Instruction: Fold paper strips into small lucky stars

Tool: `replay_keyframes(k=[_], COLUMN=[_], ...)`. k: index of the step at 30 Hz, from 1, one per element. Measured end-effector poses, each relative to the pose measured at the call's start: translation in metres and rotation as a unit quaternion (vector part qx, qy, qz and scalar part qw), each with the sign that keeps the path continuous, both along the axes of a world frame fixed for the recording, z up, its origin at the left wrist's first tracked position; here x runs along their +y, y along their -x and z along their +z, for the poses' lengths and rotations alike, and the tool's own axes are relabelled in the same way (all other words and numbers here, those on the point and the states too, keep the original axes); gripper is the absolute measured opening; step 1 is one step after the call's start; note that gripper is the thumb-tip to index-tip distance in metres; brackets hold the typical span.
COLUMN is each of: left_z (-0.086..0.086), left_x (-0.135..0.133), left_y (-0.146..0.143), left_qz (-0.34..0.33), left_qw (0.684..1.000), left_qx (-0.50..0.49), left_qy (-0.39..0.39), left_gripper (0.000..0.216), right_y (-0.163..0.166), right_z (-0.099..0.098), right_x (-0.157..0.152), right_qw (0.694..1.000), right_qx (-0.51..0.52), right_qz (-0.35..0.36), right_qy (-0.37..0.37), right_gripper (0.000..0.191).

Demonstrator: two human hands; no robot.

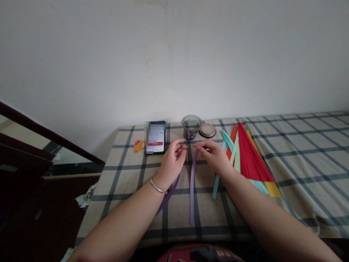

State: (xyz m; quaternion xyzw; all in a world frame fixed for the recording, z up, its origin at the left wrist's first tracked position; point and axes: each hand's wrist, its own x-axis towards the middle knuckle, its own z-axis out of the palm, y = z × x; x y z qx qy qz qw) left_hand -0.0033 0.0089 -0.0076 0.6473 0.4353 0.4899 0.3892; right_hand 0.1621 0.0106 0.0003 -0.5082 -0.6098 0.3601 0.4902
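On the checked-cloth worktop (300, 153), both hands meet just in front of the person. The right hand (215, 155) has its grip pinched on the top end of a purple paper strip (192, 189), which hangs down and trails toward the near edge. The left hand (173, 158), wearing a bangle (156, 186), pinches close beside it, with a darker purple length running out beneath its wrist. Behind stand a clear jar (191, 127), its lid (207, 130) and a phone (155, 137). A fan of coloured paper strips (252, 162) lies to the right.
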Motion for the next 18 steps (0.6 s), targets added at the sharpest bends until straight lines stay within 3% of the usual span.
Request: replay_keyframes(k=[7,10,13,18], left_z=[-0.001,0.005,0.01,0.009], left_x=[-0.002,-0.004,-0.005,-0.007], left_y=[0.001,0.002,0.002,-0.002], left_qz=[0.037,0.041,0.003,-0.02], left_qw=[0.995,0.987,0.979,0.991], left_qx=[0.065,0.101,0.136,0.099], left_qy=[-0.071,-0.119,-0.149,-0.093], left_gripper=[0.034,0.02,0.017,0.011], right_y=[0.002,0.002,0.002,0.004], right_z=[0.003,0.002,0.002,0.003], right_x=[-0.001,0.0,0.0,-0.002], right_qw=[0.998,0.996,0.995,0.994], right_qx=[0.056,0.079,0.095,0.089], right_qz=[-0.013,-0.017,-0.006,0.022], right_qy=[0.024,0.03,0.043,0.059], right_gripper=[0.018,0.02,0.024,0.027])
